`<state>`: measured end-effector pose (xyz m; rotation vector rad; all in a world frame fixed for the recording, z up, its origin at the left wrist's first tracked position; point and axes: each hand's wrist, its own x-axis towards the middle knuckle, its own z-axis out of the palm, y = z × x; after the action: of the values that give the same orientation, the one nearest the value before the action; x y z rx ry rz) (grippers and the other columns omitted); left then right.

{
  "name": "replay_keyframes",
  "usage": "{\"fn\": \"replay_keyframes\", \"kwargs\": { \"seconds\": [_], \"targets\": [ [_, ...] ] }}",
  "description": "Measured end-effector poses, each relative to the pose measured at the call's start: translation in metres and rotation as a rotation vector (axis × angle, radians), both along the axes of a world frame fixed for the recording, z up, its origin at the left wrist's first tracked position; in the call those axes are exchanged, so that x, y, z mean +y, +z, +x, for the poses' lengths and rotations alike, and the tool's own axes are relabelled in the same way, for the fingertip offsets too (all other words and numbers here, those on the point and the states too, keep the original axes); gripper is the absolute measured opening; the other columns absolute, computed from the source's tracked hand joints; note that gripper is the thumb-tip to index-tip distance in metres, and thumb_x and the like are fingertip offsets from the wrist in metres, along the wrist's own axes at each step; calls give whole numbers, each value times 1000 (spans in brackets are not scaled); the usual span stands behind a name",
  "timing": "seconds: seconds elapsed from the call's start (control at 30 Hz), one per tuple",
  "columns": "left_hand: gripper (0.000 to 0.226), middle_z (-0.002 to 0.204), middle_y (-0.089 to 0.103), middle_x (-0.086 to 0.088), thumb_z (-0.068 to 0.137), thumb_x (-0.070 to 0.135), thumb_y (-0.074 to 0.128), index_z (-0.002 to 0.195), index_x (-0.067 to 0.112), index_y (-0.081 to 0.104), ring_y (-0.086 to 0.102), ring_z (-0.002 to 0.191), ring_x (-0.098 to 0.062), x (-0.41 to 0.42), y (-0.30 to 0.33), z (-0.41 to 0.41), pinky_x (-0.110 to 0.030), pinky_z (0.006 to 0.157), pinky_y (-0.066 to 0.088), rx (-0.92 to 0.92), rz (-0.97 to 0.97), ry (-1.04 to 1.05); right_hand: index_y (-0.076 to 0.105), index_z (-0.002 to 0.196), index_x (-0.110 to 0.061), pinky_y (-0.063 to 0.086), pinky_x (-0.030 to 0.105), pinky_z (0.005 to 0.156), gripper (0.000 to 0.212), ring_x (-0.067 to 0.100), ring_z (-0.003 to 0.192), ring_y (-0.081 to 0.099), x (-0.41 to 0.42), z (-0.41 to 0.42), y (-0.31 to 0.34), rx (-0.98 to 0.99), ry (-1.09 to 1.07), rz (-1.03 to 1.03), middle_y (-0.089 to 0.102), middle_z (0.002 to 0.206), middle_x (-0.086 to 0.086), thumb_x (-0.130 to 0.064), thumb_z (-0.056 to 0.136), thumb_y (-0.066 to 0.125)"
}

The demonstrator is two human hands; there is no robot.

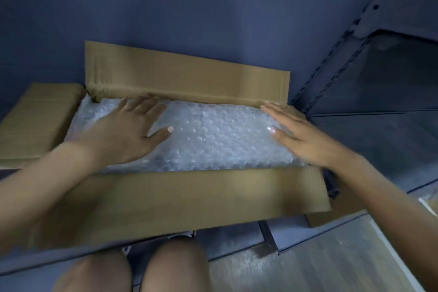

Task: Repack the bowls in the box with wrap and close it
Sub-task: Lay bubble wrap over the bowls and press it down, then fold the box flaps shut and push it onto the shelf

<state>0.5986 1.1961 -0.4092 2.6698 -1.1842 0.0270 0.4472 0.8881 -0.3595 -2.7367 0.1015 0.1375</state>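
From the head camera, an open cardboard box (180, 199) sits on a dark blue shelf (213, 7), its far flap (187, 73) standing up, its near flap (184, 197) folded out toward the person, and a left flap (35, 121) lying flat. A sheet of bubble wrap (213, 137) fills the opening; no bowls show through it. The left hand (128, 130) lies flat on the wrap's left part, fingers straight and spread, tips near the far flap's base. The right hand (301, 135) rests on the wrap's right edge, fingers straight and together, gripping nothing. The person's knees (132, 268) show below the box.
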Motion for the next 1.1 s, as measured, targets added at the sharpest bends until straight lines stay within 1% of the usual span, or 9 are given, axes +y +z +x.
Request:
{"fn": "replay_keyframes", "kwargs": {
  "seconds": [0.07,0.17,0.37,0.5,0.67,0.8,0.9,1.0,1.1],
  "targets": [
    [103,157,20,-4,68,74,-3,150,17,21,11,146,-22,-8,-6,-6,-44,118,6,30,7,106,15,151,-32,3,35,121,72,-5,144,-2,28,19,-12,-22,-16,-14,8,158,-17,-64,87,22],
    [110,159,9,1,62,82,-3,151,20,10,1,147,-20,-14,-11,-11,-49,117,0,48,45,160,4,152,-29,-2,28,117,70,2,145,-11,50,41,-25,12,-3,-73,-4,159,-14,-60,94,27],
    [122,155,-25,11,49,98,0,147,29,-21,-27,141,-16,-4,-18,-9,-52,113,-15,173,193,256,-14,148,-42,-10,42,118,83,8,140,-29,42,40,-46,199,-12,-114,-28,153,-18,-76,83,25],
    [113,154,-28,10,60,94,14,146,30,-22,-31,140,-20,-6,-21,-6,-55,112,-17,204,221,268,-16,145,-46,-13,46,116,98,12,139,-32,41,42,-50,244,-74,-57,-31,151,-22,-88,66,22],
    [111,154,-28,11,66,92,23,147,30,-21,-32,139,-20,-7,-19,-6,-54,110,-21,259,206,275,-15,146,-43,-13,45,116,95,15,139,-33,42,43,-48,253,-156,17,-33,151,-18,-82,74,32],
    [99,158,-15,11,75,85,24,150,30,-9,-21,144,-19,-3,-17,-9,-52,114,-15,202,118,264,-17,147,-41,-12,43,116,89,15,139,-33,45,39,-46,248,-246,29,-35,150,-15,-76,83,35],
    [77,159,12,3,89,66,34,151,22,15,5,146,-20,4,-8,-13,-50,117,1,106,-51,283,-12,148,-41,-7,42,118,89,12,142,-27,47,36,-41,218,-260,66,-29,154,-14,-78,81,32],
    [67,141,48,-9,86,54,38,136,11,46,41,131,-29,21,6,-23,-51,111,26,-95,-267,313,5,152,-33,10,32,117,80,11,147,4,49,26,-31,52,-334,214,0,159,-13,-69,88,37],
    [54,123,60,-16,82,44,39,114,6,60,52,116,-36,52,14,-32,-51,101,37,-231,-504,357,28,148,-26,25,25,105,61,15,138,31,43,8,-25,-185,-381,164,30,153,-8,-50,95,46]
  ]
}}
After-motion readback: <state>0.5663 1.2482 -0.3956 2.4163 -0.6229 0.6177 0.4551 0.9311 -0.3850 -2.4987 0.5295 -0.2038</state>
